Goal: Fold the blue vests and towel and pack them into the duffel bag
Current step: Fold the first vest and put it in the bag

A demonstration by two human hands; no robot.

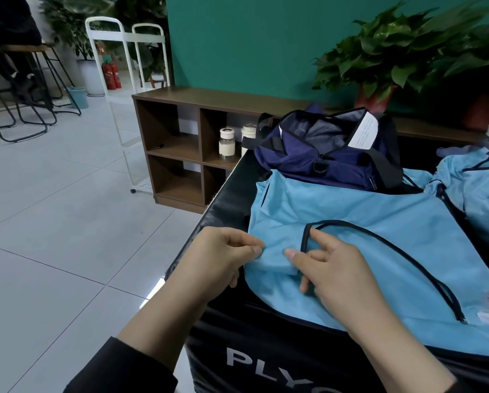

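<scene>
Both hands are at the near left corner of a blue vest (351,222) spread flat on the black table (226,188). The left hand (217,259) pinches the vest's outer edge between thumb and curled fingers. The right hand (334,273), just beside it, pinches the shoulder strap next to the dark-trimmed opening, its forefinger lying along the trim.

From the hands the vest's long axis runs away and to the right, so most of the cloth lies beyond the right hand, and the strap between the two hands is the only part under control. A fold would probably carry this corner across to the right, along that axis.

The duffel bag (322,157) sits past the far edge of the vest, straight ahead of the right hand, unzipped and gaping. A second blue vest (475,188) lies crumpled well off to the right.
</scene>
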